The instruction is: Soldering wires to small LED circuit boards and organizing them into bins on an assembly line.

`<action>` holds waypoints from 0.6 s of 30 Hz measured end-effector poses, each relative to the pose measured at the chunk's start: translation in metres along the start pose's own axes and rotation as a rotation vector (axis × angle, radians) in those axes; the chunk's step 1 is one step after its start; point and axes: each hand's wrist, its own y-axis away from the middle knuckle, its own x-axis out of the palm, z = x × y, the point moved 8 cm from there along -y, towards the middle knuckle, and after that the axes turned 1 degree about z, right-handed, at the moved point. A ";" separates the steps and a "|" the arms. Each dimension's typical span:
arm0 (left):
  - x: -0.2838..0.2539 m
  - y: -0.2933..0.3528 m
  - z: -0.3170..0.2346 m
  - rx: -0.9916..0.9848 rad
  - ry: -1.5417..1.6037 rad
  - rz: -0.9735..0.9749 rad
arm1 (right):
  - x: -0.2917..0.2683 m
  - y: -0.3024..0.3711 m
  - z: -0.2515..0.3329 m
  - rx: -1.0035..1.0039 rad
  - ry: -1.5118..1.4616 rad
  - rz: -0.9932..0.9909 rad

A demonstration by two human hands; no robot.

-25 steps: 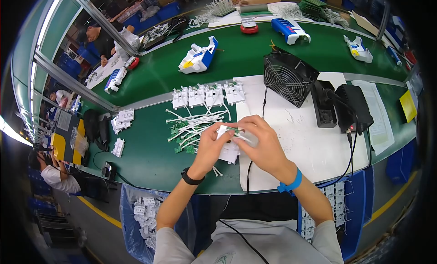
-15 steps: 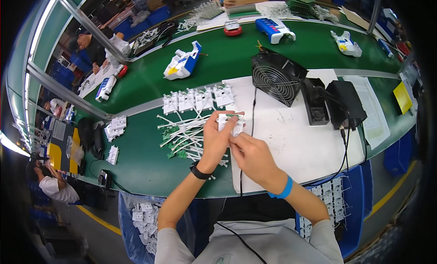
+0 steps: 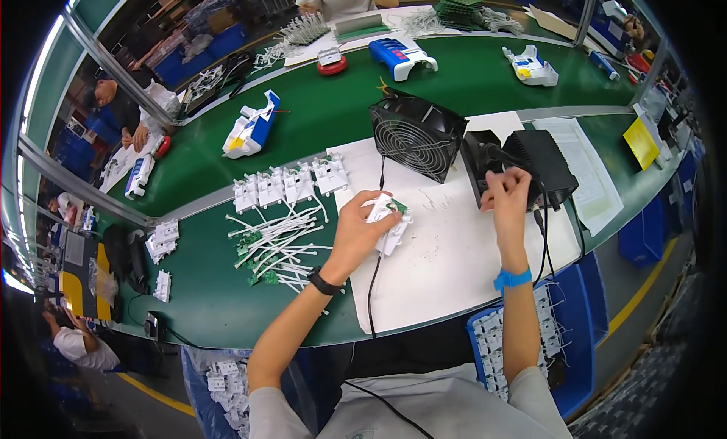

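My left hand grips a white plastic housing over the white sheet, with a small green circuit board showing at its top. My right hand is at a black stand beside a black finned box. Its fingers are bent together; whatever they hold, if anything, is hidden. Left of the left hand lies a pile of white cables with green boards. Behind the pile stands a row of white housings.
A black fan with a wire guard stands on the white sheet. Blue-and-white casings sit on the green conveyor. Blue bins with white parts are below the table edge. Co-workers sit across and to the left.
My right hand has left the white housing and moved right to the black stand. My left hand still holds the housing, now tilted. The whole view has shifted somewhat.
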 end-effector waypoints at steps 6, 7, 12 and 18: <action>0.029 -0.020 0.003 0.052 -0.104 0.110 | -0.004 -0.033 0.028 -0.202 0.412 -0.019; 0.031 -0.023 0.005 0.078 -0.124 0.105 | -0.004 -0.034 0.024 -0.202 0.412 -0.020; 0.037 -0.031 -0.004 0.358 -0.675 0.040 | -0.009 -0.024 0.038 -0.366 0.566 -0.176; 0.038 -0.027 -0.011 0.422 -0.973 -0.027 | -0.027 0.009 0.053 -0.653 0.275 -0.258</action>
